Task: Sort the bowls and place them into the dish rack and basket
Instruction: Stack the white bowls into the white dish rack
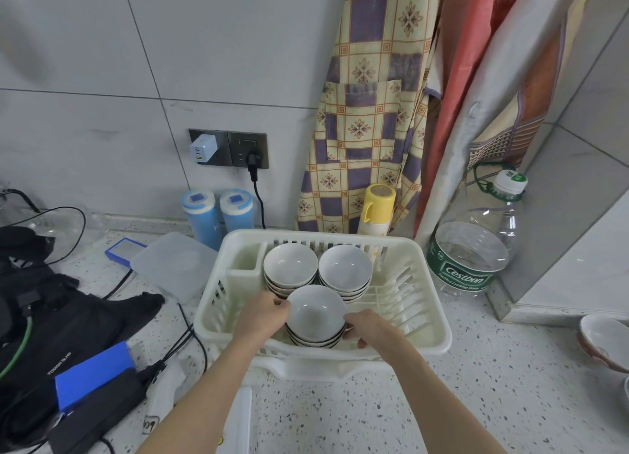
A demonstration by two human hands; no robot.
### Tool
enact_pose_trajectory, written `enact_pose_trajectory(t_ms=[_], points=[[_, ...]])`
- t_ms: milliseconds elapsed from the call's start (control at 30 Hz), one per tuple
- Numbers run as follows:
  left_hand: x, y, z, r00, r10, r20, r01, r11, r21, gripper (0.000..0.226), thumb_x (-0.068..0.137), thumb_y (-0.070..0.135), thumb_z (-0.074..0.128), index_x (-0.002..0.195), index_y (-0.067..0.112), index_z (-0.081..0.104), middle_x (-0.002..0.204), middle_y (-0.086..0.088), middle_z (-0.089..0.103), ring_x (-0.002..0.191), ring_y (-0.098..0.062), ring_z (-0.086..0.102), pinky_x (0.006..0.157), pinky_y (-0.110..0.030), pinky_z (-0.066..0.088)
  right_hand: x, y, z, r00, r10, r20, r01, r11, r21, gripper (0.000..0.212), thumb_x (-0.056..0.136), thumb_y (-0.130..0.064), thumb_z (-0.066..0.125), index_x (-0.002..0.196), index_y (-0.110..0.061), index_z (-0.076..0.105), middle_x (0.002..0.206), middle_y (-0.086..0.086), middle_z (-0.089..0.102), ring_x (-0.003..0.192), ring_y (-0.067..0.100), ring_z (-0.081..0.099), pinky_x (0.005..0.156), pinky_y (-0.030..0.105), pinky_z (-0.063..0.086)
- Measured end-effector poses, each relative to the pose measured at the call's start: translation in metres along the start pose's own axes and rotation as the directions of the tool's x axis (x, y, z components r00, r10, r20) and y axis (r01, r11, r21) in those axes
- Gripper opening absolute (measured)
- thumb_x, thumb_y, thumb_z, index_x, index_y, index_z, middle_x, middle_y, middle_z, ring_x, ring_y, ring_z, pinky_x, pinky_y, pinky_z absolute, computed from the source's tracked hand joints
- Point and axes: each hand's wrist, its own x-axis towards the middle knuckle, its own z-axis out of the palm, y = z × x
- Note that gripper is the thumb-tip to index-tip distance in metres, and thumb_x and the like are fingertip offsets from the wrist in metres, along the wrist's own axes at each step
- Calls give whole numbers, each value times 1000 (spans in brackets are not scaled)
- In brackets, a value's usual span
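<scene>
Three upright white bowl stacks (316, 312) sit in the cream dish rack (425, 321).

Three bowl stacks (316, 312), one dish rack (425, 334).

The dish rack (432, 331) is cream-white plastic. The bowls (316, 312) stacked in it are white inside with dark rims. A bowl at the right edge (600, 346) is white with a red pattern outside. The countertop (493, 385) is white terrazzo speckled with dark and brown flecks. The apron (371, 113) hanging on the wall is pale yellow with purple squares, orange borders and brown flower motifs. Beside it hangs a salmon-red cloth (463, 62). Two canisters (218, 215) are blue with lighter lids. The flask (376, 208) is yellow. The water bottle (476, 246) is clear with a green label and white cap. The wall tiles (102, 79) are light grey.
</scene>
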Motion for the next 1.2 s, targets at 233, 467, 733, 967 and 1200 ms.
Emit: enact_pose_trajectory(t_ms=[233, 467, 733, 967, 1200], points=[[5, 2, 0, 1000, -3, -2, 3, 1000, -17, 24, 90, 23, 49, 88, 7, 67, 83, -14, 72, 80, -29, 69, 70, -35, 53, 1, 1, 1, 998, -51, 42, 53, 998, -43, 29, 89, -36, 45, 85, -17, 66, 88, -12, 76, 64, 10, 57, 96, 35, 48], [3, -4, 1, 994, 15, -110, -20, 999, -47, 16, 91, 37, 53, 96, 25, 62, 86, 5, 70, 81, -18, 67, 71, -33, 51, -5, 3, 5, 986, -73, -148, 58, 993, -105, 45, 87, -50, 34, 90, -17, 65, 92, -5, 74, 85, 18, 62, 77, 34, 42], [-21, -6, -1, 899, 161, -406, -263, 942, -208, 8, 96, 32, 56, 99, 27, 62, 69, -2, 66, 66, -21, 64, 60, -34, 50, -30, 9, 3, 865, -299, -404, 340, 940, 30, 37, 93, -40, 41, 83, -15, 65, 82, -1, 74, 78, 13, 66, 59, 25, 42], [-77, 25, 33, 884, 87, -460, -345, 786, -514, 14, 98, 27, 58, 88, 33, 67, 53, 7, 59, 53, -3, 54, 61, -25, 45, -57, 42, -38, 879, -417, -233, 454, 578, 678, 24, 97, -22, 50, 89, -20, 73, 69, 0, 74, 45, 5, 40, 49, 16, 35], [-157, 83, 166, 941, 40, -336, -272, 680, -681, 30, 99, 8, 54, 79, 25, 68, 47, 4, 50, 45, -8, 48, 49, -19, 41, -85, 150, -116, 872, -365, -327, 480, 501, 720, 25, 100, -17, 49, 93, -16, 74, 72, 9, 74, 45, 7, 39, 45, 16, 35]])
